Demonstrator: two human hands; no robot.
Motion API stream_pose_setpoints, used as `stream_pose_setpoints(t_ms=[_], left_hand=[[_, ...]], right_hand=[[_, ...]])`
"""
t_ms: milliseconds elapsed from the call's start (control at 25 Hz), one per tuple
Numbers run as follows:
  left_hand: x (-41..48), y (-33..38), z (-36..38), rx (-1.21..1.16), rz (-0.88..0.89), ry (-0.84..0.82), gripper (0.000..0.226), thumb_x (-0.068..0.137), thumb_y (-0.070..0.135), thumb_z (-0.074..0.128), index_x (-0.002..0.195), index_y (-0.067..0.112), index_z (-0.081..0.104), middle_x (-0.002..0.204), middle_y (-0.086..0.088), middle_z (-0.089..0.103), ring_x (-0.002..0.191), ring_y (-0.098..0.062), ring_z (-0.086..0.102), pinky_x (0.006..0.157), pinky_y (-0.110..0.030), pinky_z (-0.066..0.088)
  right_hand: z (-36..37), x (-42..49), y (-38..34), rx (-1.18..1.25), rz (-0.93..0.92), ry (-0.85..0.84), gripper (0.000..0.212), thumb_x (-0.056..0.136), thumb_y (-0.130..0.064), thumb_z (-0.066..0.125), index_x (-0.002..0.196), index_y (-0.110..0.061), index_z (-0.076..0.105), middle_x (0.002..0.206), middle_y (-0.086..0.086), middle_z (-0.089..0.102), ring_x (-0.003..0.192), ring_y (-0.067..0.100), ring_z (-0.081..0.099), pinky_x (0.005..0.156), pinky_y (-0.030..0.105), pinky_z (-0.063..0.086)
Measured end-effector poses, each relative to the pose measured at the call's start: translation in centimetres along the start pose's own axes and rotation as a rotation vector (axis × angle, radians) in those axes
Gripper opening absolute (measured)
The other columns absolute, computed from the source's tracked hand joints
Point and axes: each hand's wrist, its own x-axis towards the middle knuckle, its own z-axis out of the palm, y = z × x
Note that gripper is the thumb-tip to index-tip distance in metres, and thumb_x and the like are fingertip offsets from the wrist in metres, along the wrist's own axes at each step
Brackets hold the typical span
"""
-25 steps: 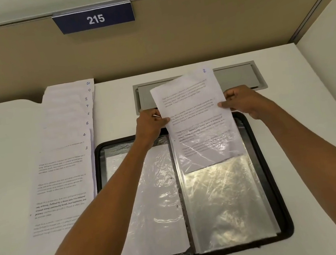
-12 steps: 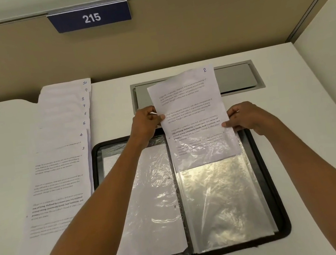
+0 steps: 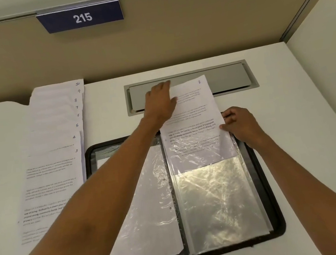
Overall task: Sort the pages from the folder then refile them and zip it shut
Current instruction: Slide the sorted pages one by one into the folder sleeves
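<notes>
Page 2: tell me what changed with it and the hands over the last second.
Page 2 slid deeper into the right sleeve. The left hand moved up to press its top; the right hand dropped to its right edge. The fanned pages and folder stayed put.
</notes>
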Motion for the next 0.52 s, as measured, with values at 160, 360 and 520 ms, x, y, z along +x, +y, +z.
stream_pose_setpoints(t_ms=[160,360,520], left_hand=[[4.1,1.0,1.7,0.150,0.034,-0.234,0.058,0.109,0.041,0.046,0.158,0.013,0.034,0.153,-0.014,0.050,0.141,-0.035,0.046,0.121,-0.054,0.025],[4.6,1.5,3.1,0.147,0.086,-0.188,0.047,0.111,0.037,0.040,0.150,0.014,0.050,0.143,-0.013,0.059,0.132,-0.031,0.053,0.116,-0.050,0.030],[3.1,1.5,3.0,0.089,0.142,-0.156,0.039,0.111,0.032,0.040,0.133,0.014,0.066,0.128,-0.009,0.067,0.117,-0.027,0.061,0.108,-0.046,0.036]], right_hand=[[3.7,-5.0,0.8,-0.285,-0.295,0.343,0.043,0.094,-0.016,0.069,0.135,-0.011,0.056,0.133,0.009,0.060,0.126,0.028,0.055,0.107,0.045,0.048],[12.3,-13.2,2.7,-0.688,-0.457,0.111,0.063,0.110,-0.042,0.031,0.165,-0.017,0.010,0.173,0.004,0.000,0.159,0.021,-0.006,0.129,0.048,0.009],[13.3,-12.8,4.5,-0.800,-0.407,0.085,0.064,0.110,-0.050,0.024,0.165,-0.021,0.008,0.172,0.003,-0.002,0.159,0.023,-0.007,0.127,0.054,0.013]])
